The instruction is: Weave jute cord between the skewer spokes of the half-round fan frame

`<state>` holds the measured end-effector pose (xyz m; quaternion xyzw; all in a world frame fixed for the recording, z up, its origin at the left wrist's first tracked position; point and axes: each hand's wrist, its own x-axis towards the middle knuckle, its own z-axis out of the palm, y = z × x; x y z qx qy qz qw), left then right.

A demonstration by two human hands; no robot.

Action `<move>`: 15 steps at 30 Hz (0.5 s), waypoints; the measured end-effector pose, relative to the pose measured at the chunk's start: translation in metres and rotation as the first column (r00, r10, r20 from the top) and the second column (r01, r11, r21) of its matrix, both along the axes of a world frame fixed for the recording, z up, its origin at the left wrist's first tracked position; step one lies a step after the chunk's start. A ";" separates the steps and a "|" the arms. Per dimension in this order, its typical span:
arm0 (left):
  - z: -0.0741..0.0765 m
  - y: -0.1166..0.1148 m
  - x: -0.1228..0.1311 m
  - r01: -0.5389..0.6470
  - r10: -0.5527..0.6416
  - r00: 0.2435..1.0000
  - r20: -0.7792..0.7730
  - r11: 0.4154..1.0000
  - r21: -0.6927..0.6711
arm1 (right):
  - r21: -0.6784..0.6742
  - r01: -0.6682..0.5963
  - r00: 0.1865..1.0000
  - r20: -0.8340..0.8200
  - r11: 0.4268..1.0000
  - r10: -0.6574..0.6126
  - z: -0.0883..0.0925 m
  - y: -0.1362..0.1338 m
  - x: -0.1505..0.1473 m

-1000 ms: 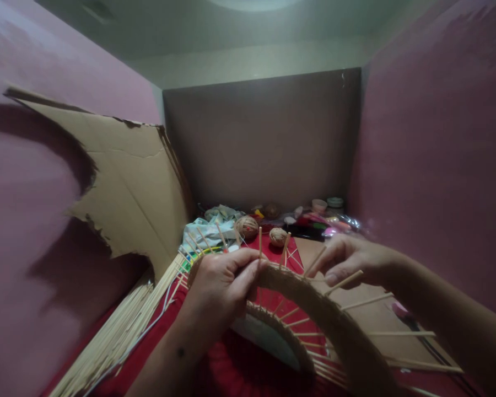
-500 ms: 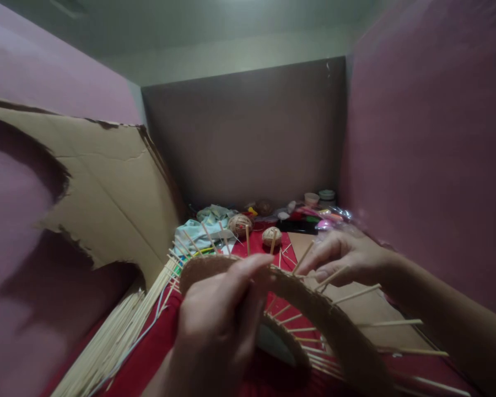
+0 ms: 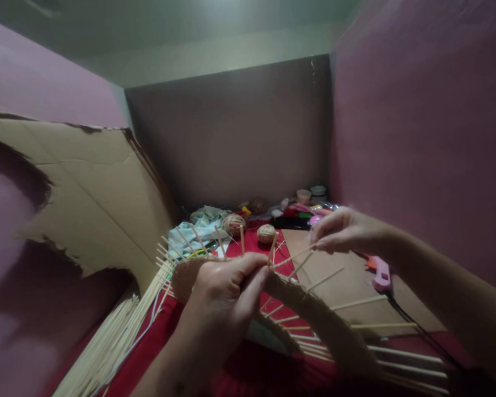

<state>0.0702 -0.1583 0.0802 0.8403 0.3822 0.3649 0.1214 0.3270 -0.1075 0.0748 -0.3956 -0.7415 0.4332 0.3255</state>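
A curved brown woven band [image 3: 328,317] with pale thin sticks [image 3: 360,302] poking out along its edge arches in front of me. My left hand [image 3: 225,295] is closed on the top of this band, thumb and forefinger pinched beside an upright stick. From that pinch a strand of twine [image 3: 292,257] runs taut up to the right. Its far end is between the closed fingers of my right hand [image 3: 345,230], which is raised clear of the band. Below the band, more sticks lead to a lower woven edge [image 3: 279,329], partly hidden by my left hand.
Two twine balls [image 3: 267,234] lie behind the work on red cloth [image 3: 254,242]. A pink glue gun [image 3: 381,274] rests on a cardboard sheet [image 3: 413,309] at right. At left are a bundle of long sticks [image 3: 103,339] and torn cardboard [image 3: 95,204] against the wall.
My right hand has risen away from the band's edge, drawing the twine out straight. The glue gun has come into sight beneath it. My left hand keeps its grip on the band.
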 end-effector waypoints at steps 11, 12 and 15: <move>0.002 0.005 0.006 -0.101 0.101 0.994 0.042 0.995 -0.008 | 0.201 -0.039 0.996 -0.076 0.979 0.055 0.043 -0.055 -0.005; 0.002 0.005 0.006 -0.101 0.101 0.994 0.043 0.995 -0.008 | 0.201 -0.070 0.996 -0.046 0.977 0.080 0.043 -0.057 -0.005; 0.002 0.005 0.005 -0.098 0.098 0.995 0.030 0.995 -0.017 | 0.149 -0.140 0.990 0.020 0.979 0.139 0.039 -0.052 0.001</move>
